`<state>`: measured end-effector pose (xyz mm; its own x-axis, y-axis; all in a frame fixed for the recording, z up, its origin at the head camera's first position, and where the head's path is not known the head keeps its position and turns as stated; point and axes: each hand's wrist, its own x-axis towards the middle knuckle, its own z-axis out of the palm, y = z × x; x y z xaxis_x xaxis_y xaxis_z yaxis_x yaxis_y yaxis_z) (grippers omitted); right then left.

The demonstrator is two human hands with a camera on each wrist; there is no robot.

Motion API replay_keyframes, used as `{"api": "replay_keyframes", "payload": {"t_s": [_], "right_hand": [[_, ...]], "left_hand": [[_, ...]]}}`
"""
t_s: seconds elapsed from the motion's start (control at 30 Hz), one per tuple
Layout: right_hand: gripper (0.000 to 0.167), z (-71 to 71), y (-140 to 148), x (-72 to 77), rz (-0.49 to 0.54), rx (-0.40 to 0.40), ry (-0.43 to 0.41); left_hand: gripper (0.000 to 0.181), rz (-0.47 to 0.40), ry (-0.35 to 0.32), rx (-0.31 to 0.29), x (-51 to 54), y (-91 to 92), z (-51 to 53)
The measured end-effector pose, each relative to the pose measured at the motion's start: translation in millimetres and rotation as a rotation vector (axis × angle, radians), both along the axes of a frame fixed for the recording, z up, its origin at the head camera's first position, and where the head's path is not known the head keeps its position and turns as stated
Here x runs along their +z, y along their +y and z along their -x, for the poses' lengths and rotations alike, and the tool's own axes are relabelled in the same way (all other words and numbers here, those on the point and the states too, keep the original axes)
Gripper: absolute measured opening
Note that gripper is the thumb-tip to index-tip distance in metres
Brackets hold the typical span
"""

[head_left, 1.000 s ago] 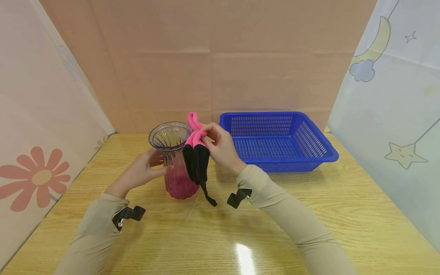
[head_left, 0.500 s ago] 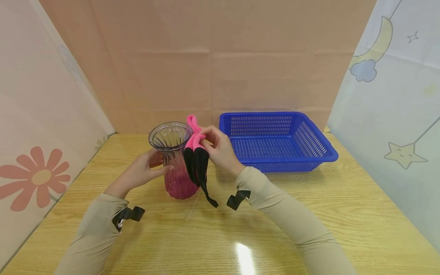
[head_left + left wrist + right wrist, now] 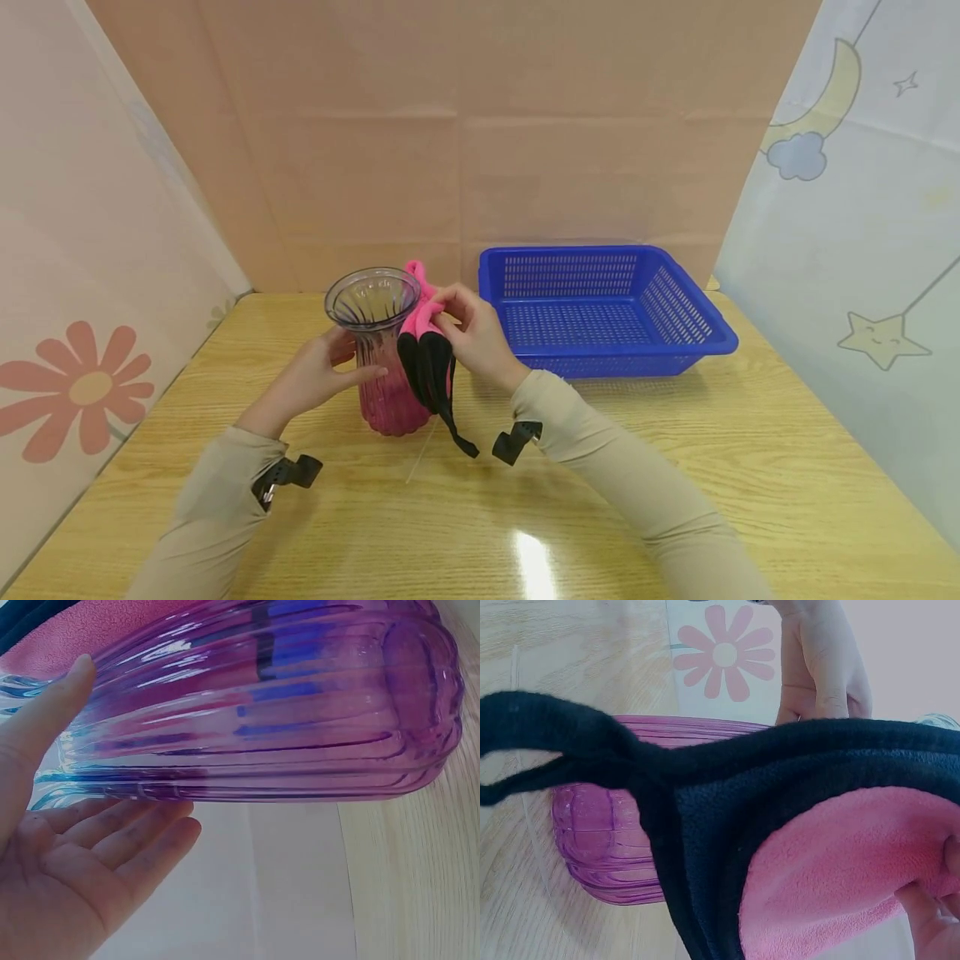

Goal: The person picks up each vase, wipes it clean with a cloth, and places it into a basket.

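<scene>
A ribbed glass vase, clear at the flared mouth and pink-purple below, stands upright on the table. My left hand holds its left side: in the left wrist view the thumb lies on one side and the fingers touch the other. My right hand pinches a pink-and-black fleecy cloth against the vase's right side, just below the rim. Folded at the top, the cloth hangs down with its black loop at the lower end. It hides part of the vase.
A blue plastic basket with slotted walls stands at the back right. The wooden table meets patterned side walls and a peach backdrop. A thin pale line runs across the tabletop just in front of the vase.
My right hand and the cloth have slid slightly down along the vase. My left thumb has shifted a little farther across the vase's front. The vase has stayed in place.
</scene>
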<state>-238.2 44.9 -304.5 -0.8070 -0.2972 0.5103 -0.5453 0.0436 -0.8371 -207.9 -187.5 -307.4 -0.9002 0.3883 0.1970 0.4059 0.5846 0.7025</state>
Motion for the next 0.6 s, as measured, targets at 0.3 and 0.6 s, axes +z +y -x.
{"api": "replay_keyframes", "payload": {"t_s": [0.3, 0.6], "right_hand": [[0.011, -0.3, -3, -3.8, -0.005, 0.012, -0.003], [0.013, -3.5, -7, -11.7, -0.067, 0.005, 0.015]], "left_hand": [[0.069, 0.044, -0.028, 0.08, 1.9, 1.8, -4.3], [0.067, 0.035, -0.021, 0.105, 1.1, 2.5, -3.1]]}}
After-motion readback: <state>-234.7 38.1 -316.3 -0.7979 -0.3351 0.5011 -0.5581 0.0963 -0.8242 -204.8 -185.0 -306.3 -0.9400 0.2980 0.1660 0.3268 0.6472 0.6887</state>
